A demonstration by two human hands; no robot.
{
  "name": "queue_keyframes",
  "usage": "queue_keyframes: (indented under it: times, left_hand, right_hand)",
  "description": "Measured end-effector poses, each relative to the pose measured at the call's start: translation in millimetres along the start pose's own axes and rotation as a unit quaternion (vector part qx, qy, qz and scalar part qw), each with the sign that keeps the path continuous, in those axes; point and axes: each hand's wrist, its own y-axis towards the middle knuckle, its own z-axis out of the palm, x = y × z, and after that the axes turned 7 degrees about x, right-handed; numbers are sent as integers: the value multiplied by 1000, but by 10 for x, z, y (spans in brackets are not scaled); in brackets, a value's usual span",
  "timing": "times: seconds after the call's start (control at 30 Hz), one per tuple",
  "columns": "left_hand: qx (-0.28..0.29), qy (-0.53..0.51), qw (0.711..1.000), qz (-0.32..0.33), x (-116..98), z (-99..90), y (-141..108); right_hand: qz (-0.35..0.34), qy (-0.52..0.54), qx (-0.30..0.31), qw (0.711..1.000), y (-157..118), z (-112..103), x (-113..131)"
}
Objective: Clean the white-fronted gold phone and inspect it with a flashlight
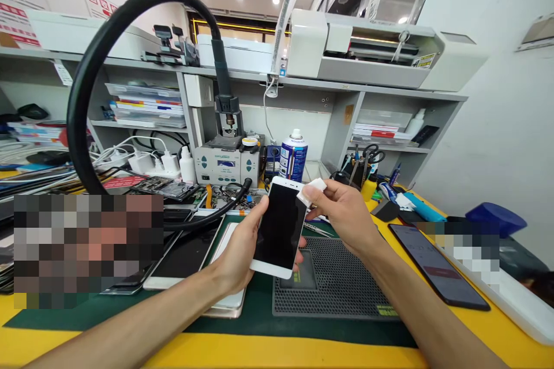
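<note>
A white-framed smartphone (280,228) with a dark screen is tilted up over the bench, its screen facing me. My left hand (242,242) is closed around it, thumb along the left edge and fingertips showing at the right edge. Between the thumb and fingers of my right hand (341,207) is a small folded white wipe (312,189); it touches the phone's upper right corner. Below the phone lies a dark grey textured repair mat (346,282). The back of the phone is hidden.
Other phones (184,256) lie left of my hands. Behind stand a hot air station (227,161) with a looping black hose (75,98) and a blue spray can (293,155). At right are a large dark phone (437,265) and a cup of tools (361,167). Two patches are pixelated.
</note>
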Motion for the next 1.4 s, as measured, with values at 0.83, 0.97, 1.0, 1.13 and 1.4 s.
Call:
queue_keyframes:
  times: [0.83, 0.97, 1.0, 1.13, 1.4]
  left_hand:
    - [-15, 177, 983, -47, 193, 48, -12]
    - [-21, 186, 981, -53, 187, 64, -22]
    - [-19, 184, 981, -56, 183, 69, -26]
    - [-26, 166, 984, -55, 160, 93, -41]
    - [-45, 152, 986, -53, 150, 76, -31]
  right_hand:
    - [80, -157, -25, 984, -2, 43, 5]
    - [102, -168, -32, 980, 1, 58, 5]
    - [106, -169, -33, 979, 2, 61, 4]
    - [114, -184, -41, 975, 0, 81, -10]
    - [146, -179, -9, 973, -35, 171, 20]
